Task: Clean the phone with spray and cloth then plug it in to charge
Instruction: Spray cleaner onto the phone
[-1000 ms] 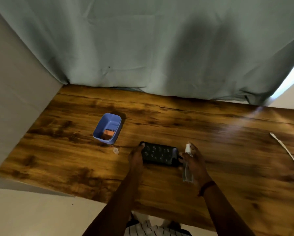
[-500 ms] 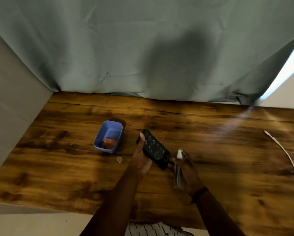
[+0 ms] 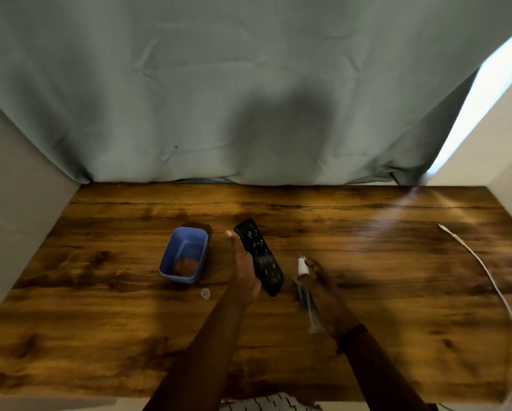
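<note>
Head view. The left hand point(image 3: 244, 269) is holding the black phone point(image 3: 259, 258) lifted above the wooden table point(image 3: 382, 262), palm up, fingers wrapped along the phone's left long edge, thumb tip showing at its far end. The phone is tilting, far end up and left, near end down and right; its upper face is carrying pale specks, too small to identify.

The right hand point(image 3: 323, 289) is gripping a clear spray bottle point(image 3: 306, 295) just right of the phone, not touching it. The bottle's white nozzle point(image 3: 302, 265) is sitting at the far end, and one finger is resting over its top.

A blue tub point(image 3: 186, 253) is standing on the table left of the left hand, with an orange-brown cloth point(image 3: 185, 266) lying inside. A small clear cap point(image 3: 205, 293) is lying on the table near the tub's near corner.

A white charging cable point(image 3: 498, 295) is trailing along the table's right side, well apart from the phone, its plug end point(image 3: 442, 227) lying free.

A grey-green curtain point(image 3: 219, 99) is hanging behind the table.
</note>
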